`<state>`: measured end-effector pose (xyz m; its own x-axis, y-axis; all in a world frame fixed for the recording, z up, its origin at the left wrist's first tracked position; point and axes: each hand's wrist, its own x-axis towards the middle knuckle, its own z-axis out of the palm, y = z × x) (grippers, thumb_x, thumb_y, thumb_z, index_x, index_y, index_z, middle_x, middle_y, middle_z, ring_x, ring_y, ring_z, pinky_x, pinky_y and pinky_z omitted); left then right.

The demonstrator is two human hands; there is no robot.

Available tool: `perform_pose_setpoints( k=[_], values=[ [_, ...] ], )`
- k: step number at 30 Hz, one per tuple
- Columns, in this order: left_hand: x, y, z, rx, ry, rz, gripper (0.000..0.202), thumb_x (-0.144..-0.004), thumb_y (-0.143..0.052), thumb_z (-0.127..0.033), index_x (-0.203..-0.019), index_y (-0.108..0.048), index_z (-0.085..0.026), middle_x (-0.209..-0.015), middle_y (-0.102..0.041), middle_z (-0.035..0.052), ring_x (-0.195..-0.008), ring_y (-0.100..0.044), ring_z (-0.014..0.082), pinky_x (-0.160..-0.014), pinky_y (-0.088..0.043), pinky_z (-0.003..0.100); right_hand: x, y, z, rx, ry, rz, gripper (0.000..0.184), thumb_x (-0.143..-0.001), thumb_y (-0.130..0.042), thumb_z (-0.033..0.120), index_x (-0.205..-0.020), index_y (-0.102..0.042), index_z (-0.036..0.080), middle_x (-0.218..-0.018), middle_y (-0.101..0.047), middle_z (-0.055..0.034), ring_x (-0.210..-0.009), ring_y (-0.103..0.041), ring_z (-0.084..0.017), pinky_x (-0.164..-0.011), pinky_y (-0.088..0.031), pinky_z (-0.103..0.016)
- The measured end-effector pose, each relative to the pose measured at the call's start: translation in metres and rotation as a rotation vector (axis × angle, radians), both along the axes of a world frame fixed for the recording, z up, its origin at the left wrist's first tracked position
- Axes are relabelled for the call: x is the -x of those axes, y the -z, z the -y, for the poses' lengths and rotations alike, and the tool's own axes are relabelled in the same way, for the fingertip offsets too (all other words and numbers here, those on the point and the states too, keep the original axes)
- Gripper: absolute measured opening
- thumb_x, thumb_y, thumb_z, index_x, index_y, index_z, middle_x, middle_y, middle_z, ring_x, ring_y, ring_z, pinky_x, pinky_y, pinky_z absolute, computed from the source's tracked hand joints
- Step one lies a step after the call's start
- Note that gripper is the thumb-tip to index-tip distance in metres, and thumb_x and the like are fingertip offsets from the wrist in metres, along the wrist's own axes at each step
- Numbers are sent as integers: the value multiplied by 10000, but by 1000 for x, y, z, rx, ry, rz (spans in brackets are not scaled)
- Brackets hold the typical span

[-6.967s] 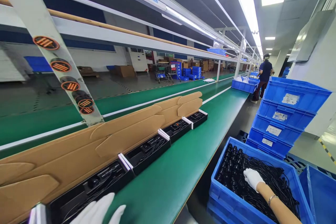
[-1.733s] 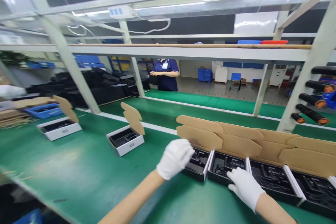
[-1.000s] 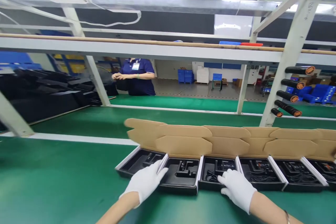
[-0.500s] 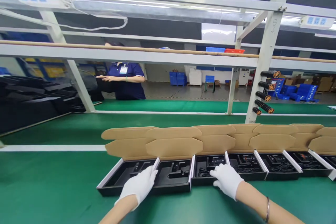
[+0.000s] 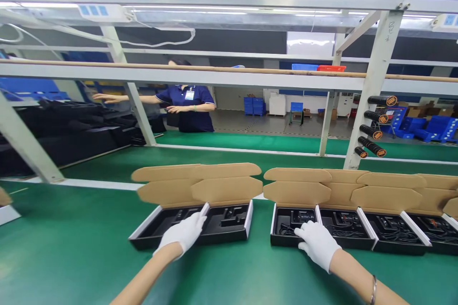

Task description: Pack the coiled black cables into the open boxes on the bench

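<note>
My left hand (image 5: 183, 232), in a white glove, lies flat with fingers stretched over the near edge where two open boxes (image 5: 229, 217) meet, each with a black tray inside and a brown cardboard lid standing up. My right hand (image 5: 317, 243), also gloved, rests palm down on the front edge of another open box (image 5: 291, 219), the first of a row of several boxes (image 5: 393, 226) running to the right. A gap of green belt separates the left pair from the right row. Black parts and cables lie in the trays on the right.
The green conveyor belt (image 5: 71, 248) spreads left and toward me. A metal frame post (image 5: 372, 86) with black rolls (image 5: 374, 131) stands behind the boxes. Across the line a person in a dark blue shirt (image 5: 191, 107) reaches toward stacked black trays (image 5: 71, 128). Another box corner (image 5: 5, 207) shows at the far left.
The two boxes under my left hand have slid left, opening a gap from the row under my right hand. The person opposite has stretched an arm out to the left.
</note>
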<state>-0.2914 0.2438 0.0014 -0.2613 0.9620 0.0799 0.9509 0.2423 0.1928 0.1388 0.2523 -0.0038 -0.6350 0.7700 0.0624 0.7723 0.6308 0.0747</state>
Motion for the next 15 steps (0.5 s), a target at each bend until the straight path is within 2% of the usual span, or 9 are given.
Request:
perform_pose_setpoints(
  k=[4, 7, 11, 15],
  values=[
    [-40, 8, -10, 17, 125, 19, 551, -944, -214, -403, -1424, -425, -233, -1223, -656, 118, -1041, -657, 289, -901, -493, 428, 0, 0, 2, -6, 13, -23, 198, -886, -600, 228, -1080, -627, 202, -1004, -659, -71, -948, -606, -261, -804, -491, -400],
    [-55, 12, -9, 1, 229, 15, 549, -947, -212, -388, -1451, -377, -245, -1319, -602, 84, -1136, -616, 255, -963, -469, 384, 1, -2, 3, -2, 21, -22, 203, -879, -613, 230, -1079, -629, 197, -1009, -660, -73, -946, -605, -263, -801, -493, -400],
    [-43, 10, 0, -22, 322, -19, 539, -914, -255, -287, -1431, -411, -292, -1408, -532, 4, -1247, -538, 200, -1041, -420, 317, 1, -5, 4, 2, 24, -18, 203, -883, -609, 235, -1081, -633, 196, -1012, -660, -75, -951, -605, -262, -802, -495, -399],
    [-7, 4, 12, -56, 281, -71, 514, -849, -340, -251, -1308, -567, -302, -1365, -573, 8, -1181, -584, 245, -1005, -454, 360, 0, -4, 4, -9, 21, -24, 205, -883, -608, 237, -1083, -632, 197, -1013, -660, -71, -952, -606, -259, -805, -496, -396]
  ],
)
